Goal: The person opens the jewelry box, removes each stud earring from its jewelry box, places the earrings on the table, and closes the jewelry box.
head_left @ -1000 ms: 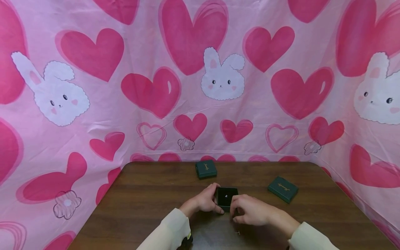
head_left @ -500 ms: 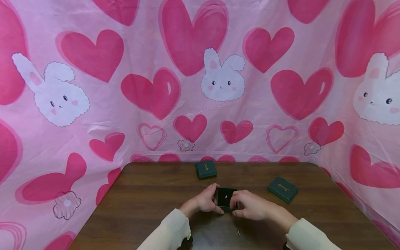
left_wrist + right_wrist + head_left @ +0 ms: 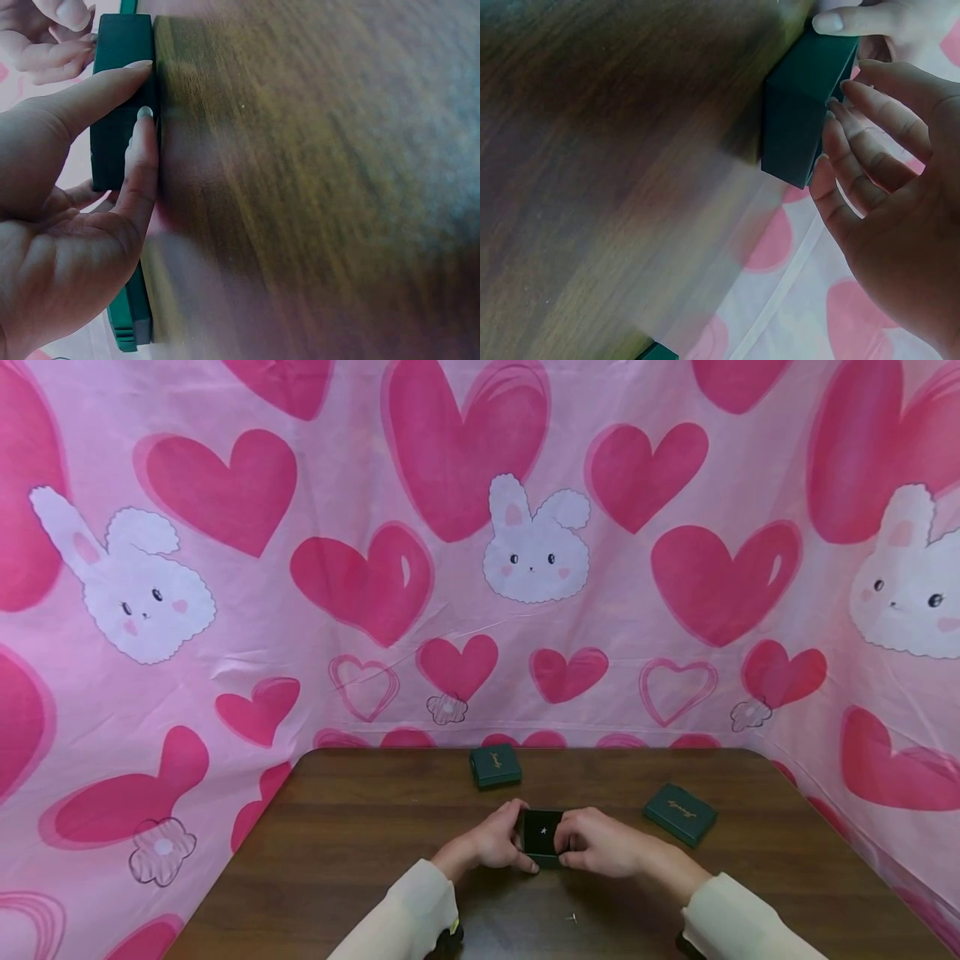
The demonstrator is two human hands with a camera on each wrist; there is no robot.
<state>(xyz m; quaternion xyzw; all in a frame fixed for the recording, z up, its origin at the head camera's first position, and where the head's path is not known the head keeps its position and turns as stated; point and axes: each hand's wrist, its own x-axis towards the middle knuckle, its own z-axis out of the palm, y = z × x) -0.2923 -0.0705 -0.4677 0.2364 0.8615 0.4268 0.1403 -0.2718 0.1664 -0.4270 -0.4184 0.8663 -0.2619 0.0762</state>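
A small dark green jewellery box [image 3: 549,862] with a black insert stands without a lid in the middle of the table. One small silvery star-shaped piece [image 3: 543,831] shows on the insert. My left hand [image 3: 495,839] grips the box from the left, its thumb and a finger lying along the green side wall [image 3: 120,41] in the left wrist view. At the box's right part, my right hand [image 3: 603,843] bends its fingers over the insert. Its fingertips [image 3: 831,116] are right at the rim in the right wrist view; I cannot tell whether they pinch something tiny.
One green piece with gold lettering [image 3: 495,766] lies behind the box, and another such piece [image 3: 680,813] to its right. A tiny thin metallic item [image 3: 573,918] lies on the brown table [image 3: 337,827] near me. Heart-print cloth [image 3: 367,577] hangs around the table.
My right hand has moved slightly up and away from me, from the box's near right corner to over its right part. My left hand and the box have stayed in place.
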